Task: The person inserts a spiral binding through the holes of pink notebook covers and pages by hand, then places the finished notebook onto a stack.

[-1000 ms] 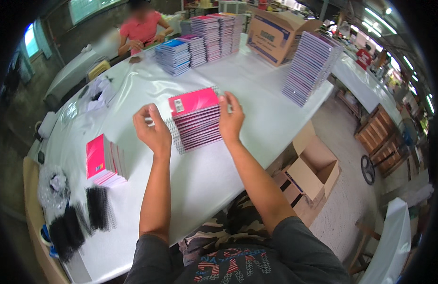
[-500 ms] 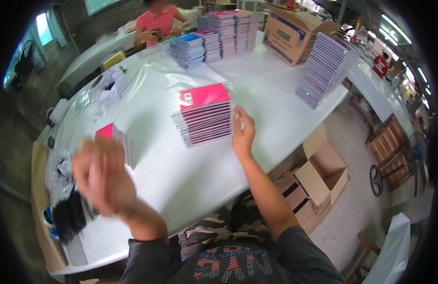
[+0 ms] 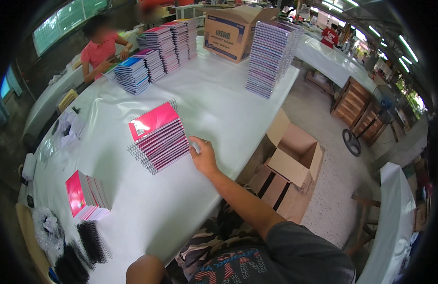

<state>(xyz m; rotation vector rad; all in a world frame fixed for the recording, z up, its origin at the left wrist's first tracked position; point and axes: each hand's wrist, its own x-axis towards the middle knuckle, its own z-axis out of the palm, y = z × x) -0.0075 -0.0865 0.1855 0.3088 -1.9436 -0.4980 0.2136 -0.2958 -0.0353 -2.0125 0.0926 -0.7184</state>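
Pink-covered spiral notebooks stand in a neat stack on the white-covered table, wire coils jutting from the left side. My right hand is at the stack's right side, thumb and forefinger apart and fingertips against or very near the edges. It grips nothing that I can see. At the lower edge only a rounded bare part of my left arm shows; the left hand is out of view. A smaller pile of pink-covered books leans at the left, with loose black coils nearer to me.
Taller notebook stacks line the table's far side, near a person in pink. Another tall stack rises by the right edge, beside a cardboard carton. An open carton sits below the right edge. Crumpled plastic lies at left.
The view has turned right, so the table's things appear farther left. My left hand, raised over the table before, has left the picture. My right hand stays by the pink stack, fingers more bent.
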